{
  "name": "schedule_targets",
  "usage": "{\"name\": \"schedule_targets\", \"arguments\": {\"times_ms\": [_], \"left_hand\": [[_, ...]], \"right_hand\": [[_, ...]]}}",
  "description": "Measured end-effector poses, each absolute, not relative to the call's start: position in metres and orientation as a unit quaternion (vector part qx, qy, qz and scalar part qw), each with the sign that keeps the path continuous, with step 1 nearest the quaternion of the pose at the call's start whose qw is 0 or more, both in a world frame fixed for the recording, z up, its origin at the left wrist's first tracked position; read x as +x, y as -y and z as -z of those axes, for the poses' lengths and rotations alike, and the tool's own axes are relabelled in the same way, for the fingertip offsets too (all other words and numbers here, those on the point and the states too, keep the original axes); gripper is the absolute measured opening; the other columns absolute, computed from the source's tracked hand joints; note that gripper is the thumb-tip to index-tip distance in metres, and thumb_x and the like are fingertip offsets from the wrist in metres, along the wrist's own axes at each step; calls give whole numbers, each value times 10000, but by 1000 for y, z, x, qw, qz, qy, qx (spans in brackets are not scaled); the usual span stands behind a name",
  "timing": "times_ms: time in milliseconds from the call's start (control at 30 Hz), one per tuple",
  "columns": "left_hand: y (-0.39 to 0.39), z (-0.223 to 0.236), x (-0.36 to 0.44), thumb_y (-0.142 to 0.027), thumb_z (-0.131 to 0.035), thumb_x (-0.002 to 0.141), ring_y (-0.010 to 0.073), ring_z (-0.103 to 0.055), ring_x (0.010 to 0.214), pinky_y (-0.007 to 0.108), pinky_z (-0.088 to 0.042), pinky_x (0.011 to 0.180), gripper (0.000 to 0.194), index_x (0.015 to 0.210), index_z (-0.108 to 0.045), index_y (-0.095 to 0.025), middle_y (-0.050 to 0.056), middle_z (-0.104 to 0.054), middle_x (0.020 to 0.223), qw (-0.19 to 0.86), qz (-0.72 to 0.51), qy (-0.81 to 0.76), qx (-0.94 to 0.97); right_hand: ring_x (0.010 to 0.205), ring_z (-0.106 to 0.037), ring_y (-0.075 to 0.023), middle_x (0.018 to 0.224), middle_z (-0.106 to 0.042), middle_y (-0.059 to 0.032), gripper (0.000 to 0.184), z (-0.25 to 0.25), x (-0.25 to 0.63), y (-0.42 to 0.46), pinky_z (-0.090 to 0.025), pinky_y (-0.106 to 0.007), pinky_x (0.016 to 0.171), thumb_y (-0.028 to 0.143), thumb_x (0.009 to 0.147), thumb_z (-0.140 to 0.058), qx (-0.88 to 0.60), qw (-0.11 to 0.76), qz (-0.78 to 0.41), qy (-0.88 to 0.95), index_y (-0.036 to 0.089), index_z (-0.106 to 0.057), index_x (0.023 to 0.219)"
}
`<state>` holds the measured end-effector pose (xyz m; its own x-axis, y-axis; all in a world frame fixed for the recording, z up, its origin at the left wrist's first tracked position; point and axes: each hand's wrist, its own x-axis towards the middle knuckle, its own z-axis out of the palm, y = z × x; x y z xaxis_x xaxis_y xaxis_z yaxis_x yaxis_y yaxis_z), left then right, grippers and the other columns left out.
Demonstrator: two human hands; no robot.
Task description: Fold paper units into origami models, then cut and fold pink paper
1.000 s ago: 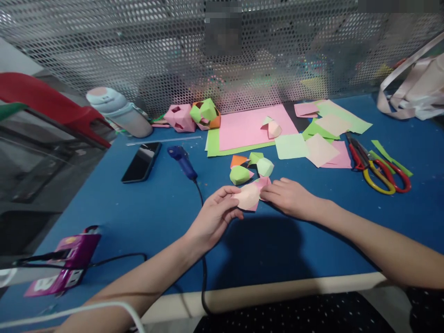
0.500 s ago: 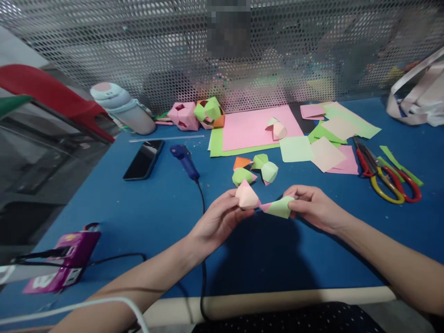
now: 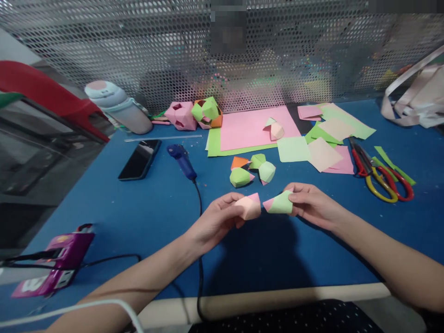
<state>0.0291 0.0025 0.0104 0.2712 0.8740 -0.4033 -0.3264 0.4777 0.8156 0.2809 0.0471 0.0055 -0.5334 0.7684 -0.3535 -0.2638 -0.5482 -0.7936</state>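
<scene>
My left hand (image 3: 218, 218) is closed on a folded peach paper piece (image 3: 250, 209) with a pink tip. Across a narrow gap, my right hand (image 3: 311, 203) pinches a folded light green paper piece (image 3: 280, 203) with pink ends. Both pieces are held above the blue table (image 3: 166, 217). Just beyond them lie a folded green-and-orange paper piece (image 3: 241, 177) and a folded green-and-mint paper piece (image 3: 266, 171). A blue glue gun (image 3: 182, 161) lies left of these, its black cord running toward the front edge under my left arm.
Pink and green sheets (image 3: 255, 127) lie at the back with a folded piece (image 3: 274, 128) on them. Paper squares (image 3: 324, 153) and scissors (image 3: 378, 175) are on the right. Paper balls (image 3: 181, 115), a bottle (image 3: 120, 108), a phone (image 3: 140, 159) and a purple power strip (image 3: 65, 263) are on the left.
My left hand has turned the peach piece, so its pink tip now points up and right. The two pieces, whose tips met before, are now slightly apart. The camera view has shifted a little.
</scene>
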Motion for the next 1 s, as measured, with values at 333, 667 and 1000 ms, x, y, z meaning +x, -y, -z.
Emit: {"name": "schedule_targets", "arguments": {"times_ms": [333, 667, 1000], "left_hand": [[-1, -19, 30, -314, -832, 669, 93, -518, 575, 186, -307, 504, 242, 832, -738, -162, 12, -648, 658, 715, -302, -495, 391], [-1, -16, 30, -352, -812, 697, 109, -529, 586, 198, -275, 496, 265, 863, -742, -159, 48, -693, 725, 730, -263, -485, 404], [0, -10, 34, -267, -883, 614, 73, -534, 543, 193, -346, 519, 313, 858, -720, -159, -7, -650, 670, 774, -276, -472, 319]], "right_hand": [[445, -321, -42, 487, -472, 70, 208, -3, 280, -45, -277, -211, 479, 304, 749, -784, -358, 285, -795, 399, 143, -654, 728], [467, -337, -53, 514, -481, 62, 194, -6, 275, -40, -217, -219, 468, 317, 745, -756, -397, 250, -747, 472, 148, -663, 727], [449, -472, -54, 570, -593, 41, 227, 2, 266, -38, -318, -193, 435, 329, 701, -801, -373, 174, -810, 418, 145, -678, 755]]}}
